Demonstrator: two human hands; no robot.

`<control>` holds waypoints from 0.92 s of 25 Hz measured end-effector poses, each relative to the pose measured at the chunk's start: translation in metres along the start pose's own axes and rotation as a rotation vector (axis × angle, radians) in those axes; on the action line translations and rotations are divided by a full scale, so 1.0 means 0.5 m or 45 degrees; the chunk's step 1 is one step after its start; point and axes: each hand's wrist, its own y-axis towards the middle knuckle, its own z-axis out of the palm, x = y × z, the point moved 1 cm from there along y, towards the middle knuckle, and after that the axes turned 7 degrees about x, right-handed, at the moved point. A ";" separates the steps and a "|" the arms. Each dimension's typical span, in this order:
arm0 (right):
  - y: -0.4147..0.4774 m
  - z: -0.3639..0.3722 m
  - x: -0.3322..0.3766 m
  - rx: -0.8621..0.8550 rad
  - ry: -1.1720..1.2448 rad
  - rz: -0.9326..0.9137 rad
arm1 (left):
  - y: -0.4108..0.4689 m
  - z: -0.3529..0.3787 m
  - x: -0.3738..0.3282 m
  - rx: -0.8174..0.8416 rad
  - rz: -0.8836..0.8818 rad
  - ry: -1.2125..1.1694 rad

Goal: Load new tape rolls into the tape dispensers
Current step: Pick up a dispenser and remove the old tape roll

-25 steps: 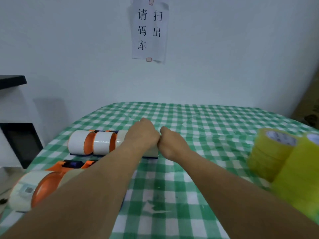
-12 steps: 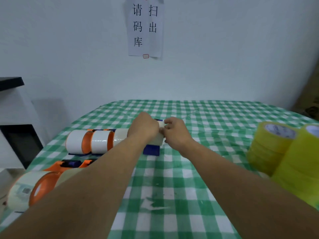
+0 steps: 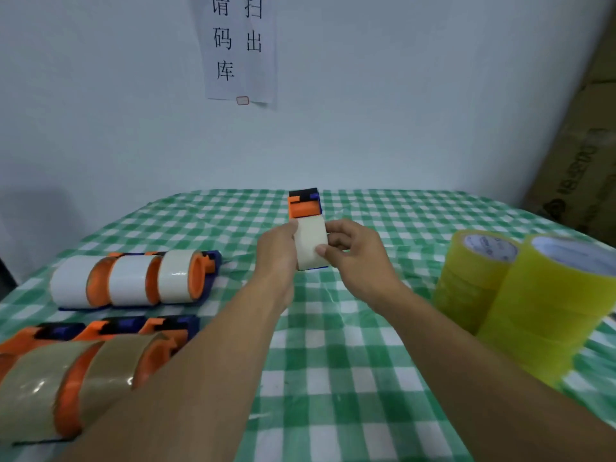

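An orange, blue and black tape dispenser (image 3: 305,205) loaded with a pale tape roll (image 3: 311,243) is held up above the table's middle. My left hand (image 3: 278,253) grips its left side. My right hand (image 3: 353,251) grips its right side, thumb on the roll's face. Two stacks of yellow tape rolls (image 3: 473,278) (image 3: 560,305) stand at the right.
A row of three dispensers with white rolls (image 3: 133,280) lies at the left. Nearer me, a row of dispensers with brown rolls (image 3: 76,375) lies at the lower left. The green checked tablecloth (image 3: 333,361) covers the table. A cardboard box (image 3: 580,168) leans at the far right.
Both hands have lifted the dispenser off the table, away from the white-roll row, and turned it upright so its orange and black head points away from me.
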 end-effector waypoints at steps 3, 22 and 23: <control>-0.004 -0.025 -0.024 -0.023 0.027 -0.064 | 0.017 0.017 0.036 0.110 -0.021 -0.195; -0.010 -0.029 -0.081 0.039 0.558 0.421 | 0.009 -0.004 0.116 0.608 0.166 -0.380; -0.011 -0.026 -0.080 0.041 0.568 0.421 | 0.006 -0.007 0.117 0.622 0.165 -0.376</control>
